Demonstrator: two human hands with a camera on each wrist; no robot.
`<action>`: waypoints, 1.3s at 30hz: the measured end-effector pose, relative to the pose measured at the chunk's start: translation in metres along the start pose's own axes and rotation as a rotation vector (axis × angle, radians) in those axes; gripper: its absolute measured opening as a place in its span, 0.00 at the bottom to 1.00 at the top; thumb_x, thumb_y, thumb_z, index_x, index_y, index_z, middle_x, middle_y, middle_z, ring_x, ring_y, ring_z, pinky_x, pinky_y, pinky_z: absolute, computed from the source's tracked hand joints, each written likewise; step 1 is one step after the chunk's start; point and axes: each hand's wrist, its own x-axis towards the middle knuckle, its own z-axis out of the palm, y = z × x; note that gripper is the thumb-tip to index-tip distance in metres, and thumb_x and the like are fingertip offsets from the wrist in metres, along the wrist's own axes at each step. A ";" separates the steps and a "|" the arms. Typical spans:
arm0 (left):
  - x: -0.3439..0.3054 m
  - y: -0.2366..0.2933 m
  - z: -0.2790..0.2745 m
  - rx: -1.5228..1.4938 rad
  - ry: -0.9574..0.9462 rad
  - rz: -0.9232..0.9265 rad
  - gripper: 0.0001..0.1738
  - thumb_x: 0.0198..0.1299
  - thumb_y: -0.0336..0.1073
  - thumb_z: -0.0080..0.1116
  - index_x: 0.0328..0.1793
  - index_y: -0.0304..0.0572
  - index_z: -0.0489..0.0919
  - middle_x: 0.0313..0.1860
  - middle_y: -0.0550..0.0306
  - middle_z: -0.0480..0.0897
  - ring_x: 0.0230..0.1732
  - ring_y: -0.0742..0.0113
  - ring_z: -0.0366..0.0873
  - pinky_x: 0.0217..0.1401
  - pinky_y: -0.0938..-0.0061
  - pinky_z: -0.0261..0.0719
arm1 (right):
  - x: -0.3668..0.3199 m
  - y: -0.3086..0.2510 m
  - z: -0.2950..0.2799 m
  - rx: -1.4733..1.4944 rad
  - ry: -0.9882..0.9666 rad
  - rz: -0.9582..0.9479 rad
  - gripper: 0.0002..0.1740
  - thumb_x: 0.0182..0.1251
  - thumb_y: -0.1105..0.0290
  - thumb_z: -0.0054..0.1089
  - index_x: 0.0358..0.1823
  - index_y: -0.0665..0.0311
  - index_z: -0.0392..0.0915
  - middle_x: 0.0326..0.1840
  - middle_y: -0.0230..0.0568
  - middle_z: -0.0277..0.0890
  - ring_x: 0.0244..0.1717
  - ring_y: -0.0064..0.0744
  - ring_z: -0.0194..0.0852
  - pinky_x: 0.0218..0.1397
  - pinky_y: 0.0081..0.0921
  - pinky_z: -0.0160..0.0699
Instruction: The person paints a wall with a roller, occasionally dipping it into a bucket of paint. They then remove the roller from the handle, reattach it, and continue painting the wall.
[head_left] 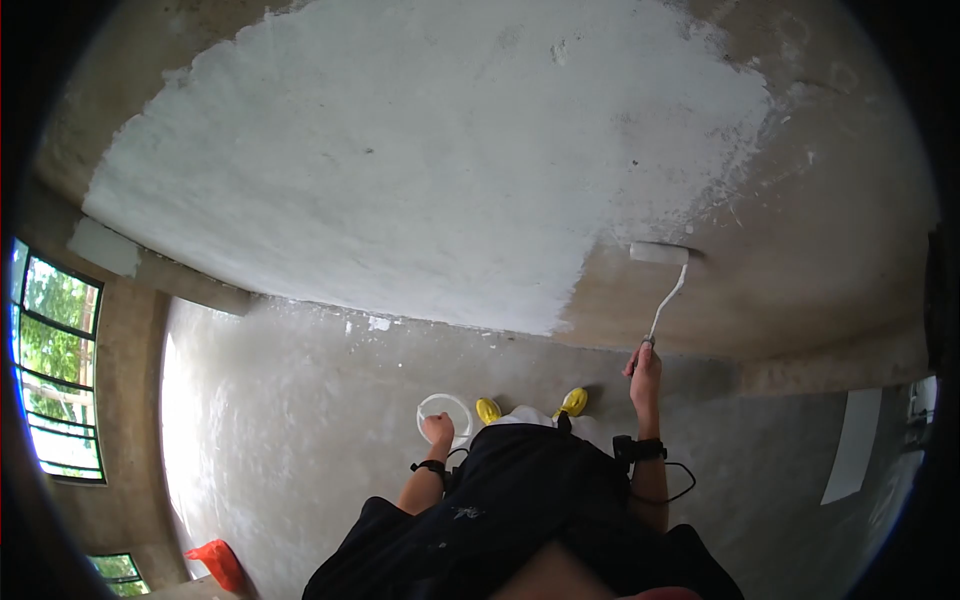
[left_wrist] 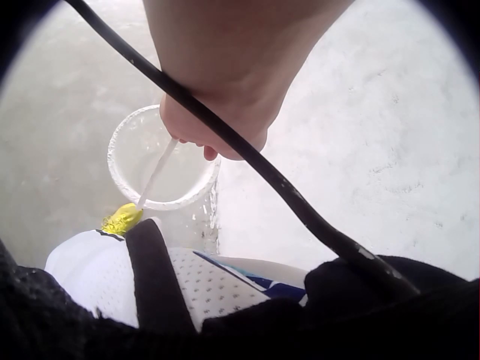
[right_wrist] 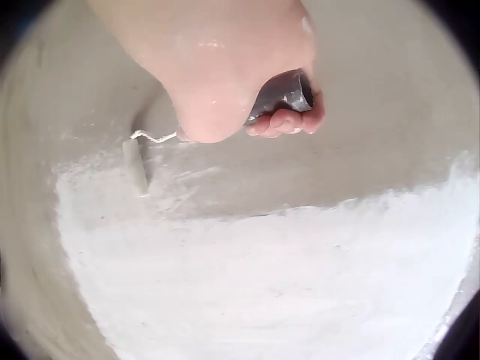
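Observation:
My right hand (head_left: 646, 378) grips the dark handle (right_wrist: 283, 94) of a paint roller (head_left: 660, 253), its fingers wrapped round it. The roller's white sleeve lies at the wall (head_left: 400, 150), by the ragged right border of the white paint, and its bent, paint-coated rod runs down to the hand. Low by the left leg, my left hand (head_left: 437, 428) holds the pale bail (left_wrist: 159, 172) of a white bucket (left_wrist: 112, 161) in curled fingers. The bucket hangs below that hand, its rim smeared with white; the hand hides part of its opening.
Yellow shoe covers (head_left: 573, 402) are on the feet, close to the bucket. Bare brown wall (head_left: 820, 270) lies right of the paint. White spots mark the concrete floor (head_left: 300, 400). A red bag (head_left: 217, 565) is at lower left, a pale panel (head_left: 853, 447) at right.

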 end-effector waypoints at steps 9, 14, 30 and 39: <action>-0.009 0.015 -0.025 -0.075 -0.044 -0.219 0.18 0.51 0.40 0.54 0.23 0.28 0.82 0.25 0.32 0.80 0.33 0.37 0.81 0.43 0.52 0.77 | 0.018 -0.059 -0.007 -0.031 -0.015 -0.087 0.28 0.78 0.49 0.37 0.27 0.64 0.68 0.20 0.35 0.68 0.23 0.27 0.72 0.32 0.26 0.69; 0.004 -0.019 0.007 -0.114 -0.045 -0.100 0.18 0.50 0.40 0.55 0.21 0.28 0.81 0.22 0.32 0.79 0.30 0.37 0.80 0.40 0.51 0.76 | 0.016 -0.169 0.001 -0.057 -0.068 -0.182 0.29 0.78 0.48 0.36 0.26 0.65 0.69 0.21 0.36 0.70 0.25 0.28 0.73 0.35 0.26 0.69; 0.000 0.007 -0.008 -0.131 -0.052 -0.196 0.18 0.49 0.40 0.54 0.23 0.28 0.82 0.23 0.33 0.80 0.30 0.38 0.81 0.41 0.52 0.77 | -0.003 -0.221 0.021 0.059 -0.063 -0.235 0.27 0.79 0.50 0.37 0.27 0.64 0.69 0.19 0.32 0.66 0.21 0.22 0.69 0.28 0.21 0.66; 0.000 0.004 -0.010 0.024 -0.107 -0.141 0.21 0.57 0.42 0.48 0.25 0.34 0.85 0.26 0.41 0.84 0.35 0.44 0.83 0.47 0.56 0.78 | 0.012 -0.173 0.013 -0.102 0.149 -0.287 0.22 0.78 0.57 0.40 0.27 0.63 0.68 0.18 0.30 0.63 0.19 0.21 0.61 0.26 0.23 0.61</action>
